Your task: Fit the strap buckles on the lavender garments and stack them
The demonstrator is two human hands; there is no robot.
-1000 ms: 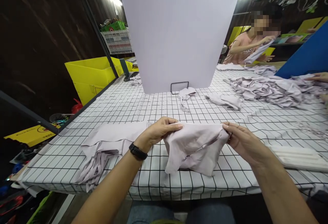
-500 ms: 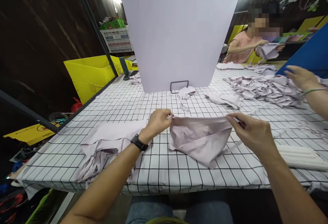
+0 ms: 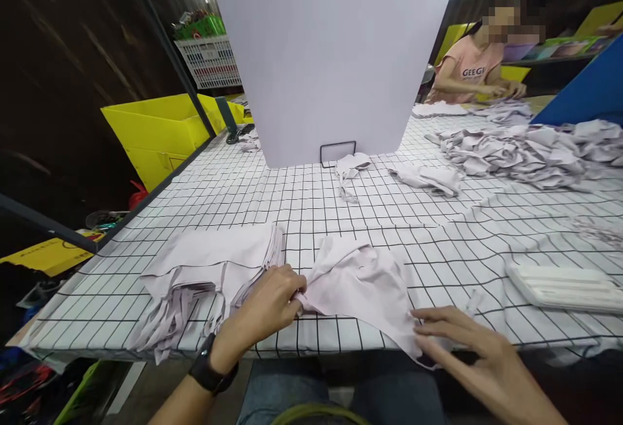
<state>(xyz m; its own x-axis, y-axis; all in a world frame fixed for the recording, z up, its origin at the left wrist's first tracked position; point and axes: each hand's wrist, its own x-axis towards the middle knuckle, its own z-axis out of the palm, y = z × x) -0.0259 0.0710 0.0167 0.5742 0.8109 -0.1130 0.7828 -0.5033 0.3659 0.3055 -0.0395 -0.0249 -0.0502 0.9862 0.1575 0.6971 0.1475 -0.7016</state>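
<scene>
A pale lilac cloth piece, creased and roughly triangular, lies on the gridded tablecloth in front of me. Its left corner is pinched between the thumb and fingers of my left hand, which has a black wristband behind it. My right hand is at the cloth's lower right edge, fingers stretched out and touching it or very close. Left of my left hand lies a neat stack of similar lilac cloth pieces, with narrow strips hanging toward the table's front edge.
A large pale board stands upright on a wire holder. Loose cloth pieces lie beyond, with a big heap at right. A white folded bundle lies right. Yellow bins stand left; a co-worker sits across.
The cloth, held stretched between both hands before, now lies on the table nearer me. My right hand has let go of its corner. Another person's hand at right has left view.
</scene>
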